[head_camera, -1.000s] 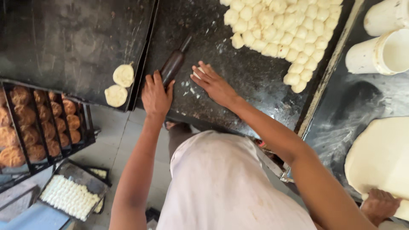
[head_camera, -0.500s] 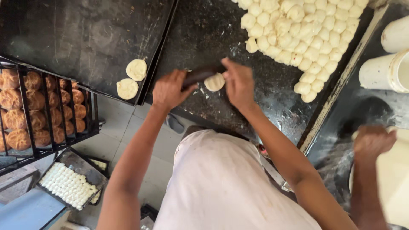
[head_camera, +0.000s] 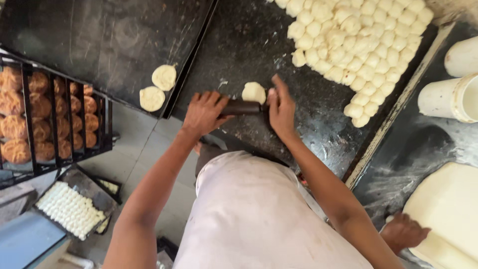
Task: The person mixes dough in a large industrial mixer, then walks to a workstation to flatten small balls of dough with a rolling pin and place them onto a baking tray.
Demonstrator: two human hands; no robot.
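Note:
My left hand and my right hand press on the two ends of a dark rolling pin, which lies level across the black worktop. A small flattened piece of dough lies just beyond the pin, between my hands. A large pile of small dough balls sits further away to the right. Two rolled dough discs rest on the corner of a dark tray to the left.
A rack of browned baked buns stands at the left, with a tray of small white pieces below it. At the right are white containers and a big pale dough slab, with another person's hand beside it.
A second ago my hands lay open beside the slanted pin. They have since taken the pin, set it level over a dough piece and rolled it toward me. The other person's hand has shifted.

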